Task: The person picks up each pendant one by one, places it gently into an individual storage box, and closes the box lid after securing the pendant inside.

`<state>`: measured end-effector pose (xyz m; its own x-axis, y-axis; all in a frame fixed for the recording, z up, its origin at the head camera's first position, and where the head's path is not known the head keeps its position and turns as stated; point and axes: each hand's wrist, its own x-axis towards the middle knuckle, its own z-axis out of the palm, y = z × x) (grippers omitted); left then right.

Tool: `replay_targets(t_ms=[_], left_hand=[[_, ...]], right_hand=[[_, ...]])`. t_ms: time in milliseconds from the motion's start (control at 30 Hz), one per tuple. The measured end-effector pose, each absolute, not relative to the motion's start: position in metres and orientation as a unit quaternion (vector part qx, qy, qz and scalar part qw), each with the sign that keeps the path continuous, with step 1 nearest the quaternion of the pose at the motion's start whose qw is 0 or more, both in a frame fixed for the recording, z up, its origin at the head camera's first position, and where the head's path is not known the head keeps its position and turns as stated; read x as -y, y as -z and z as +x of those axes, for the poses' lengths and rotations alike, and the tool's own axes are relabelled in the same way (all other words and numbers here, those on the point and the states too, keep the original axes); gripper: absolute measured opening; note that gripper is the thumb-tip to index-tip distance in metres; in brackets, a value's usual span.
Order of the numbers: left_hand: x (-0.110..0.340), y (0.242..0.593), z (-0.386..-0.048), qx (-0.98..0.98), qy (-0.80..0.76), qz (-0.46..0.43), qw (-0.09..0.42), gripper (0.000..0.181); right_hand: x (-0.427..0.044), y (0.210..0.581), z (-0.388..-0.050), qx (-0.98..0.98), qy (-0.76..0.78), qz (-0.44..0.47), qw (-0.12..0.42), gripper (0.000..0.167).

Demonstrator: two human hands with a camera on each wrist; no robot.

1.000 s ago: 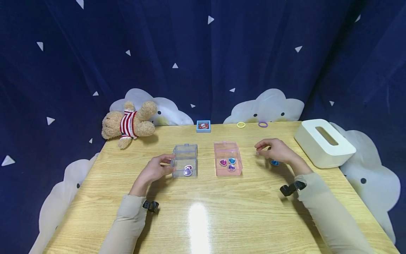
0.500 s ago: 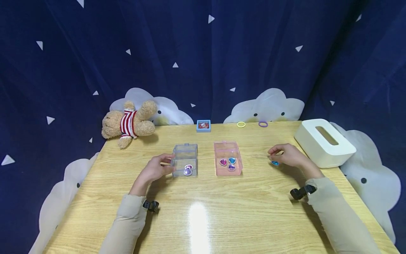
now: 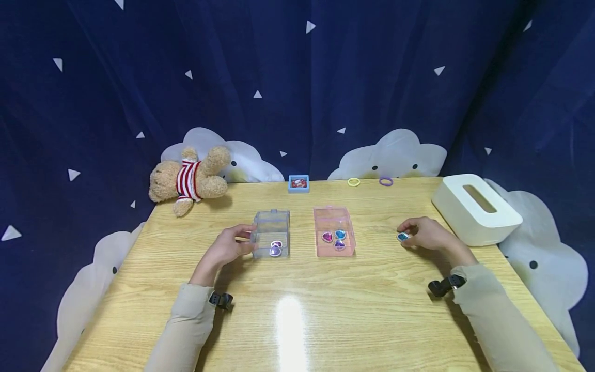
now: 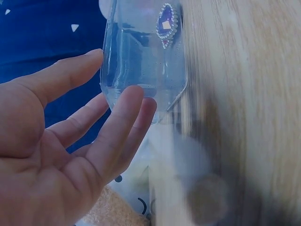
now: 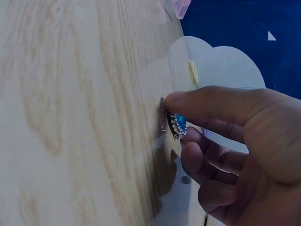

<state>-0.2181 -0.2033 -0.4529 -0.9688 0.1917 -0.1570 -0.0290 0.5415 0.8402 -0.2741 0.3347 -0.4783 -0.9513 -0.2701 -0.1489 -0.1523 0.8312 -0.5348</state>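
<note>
At the table [image 3: 353, 315], pinching a blue gem [image 3: 402, 236] in the right hand [image 3: 428, 234], touching the clear box [image 3: 271, 227] with a relaxed left hand [image 3: 228, 245]!

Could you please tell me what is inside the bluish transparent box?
The bluish transparent box holds a nearer gem and, partly hidden by it, a farther gem; its covered part cannot be seen.

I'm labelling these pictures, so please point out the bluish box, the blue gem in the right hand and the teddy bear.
Bluish box [image 3: 263, 252]: head view, on its near wall.
Blue gem [image 5: 181, 120]: right wrist view, on its blue face.
Teddy bear [image 3: 187, 181]: head view, on its striped shirt.
</note>
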Motion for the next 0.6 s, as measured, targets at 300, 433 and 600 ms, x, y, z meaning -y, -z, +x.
replay_targets(t_ms=[300,433,600], left_hand=[[0.203,0.454,-0.219,-0.865,-0.486,0.049,0.113,0.054],[0.204,0.455,-0.219,-0.866,-0.485,0.048,0.113,0.055],[0.205,0.456,-0.219,-0.867,-0.484,0.049,0.111,0.056]], right_hand=[[-0.332,0.476,-0.274,-0.956,0.254,-0.105,0.107,0.033],[-0.331,0.474,-0.274,-0.956,0.255,-0.102,0.104,0.032],[-0.327,0.469,-0.275,-0.952,0.270,-0.113,0.093,0.030]])
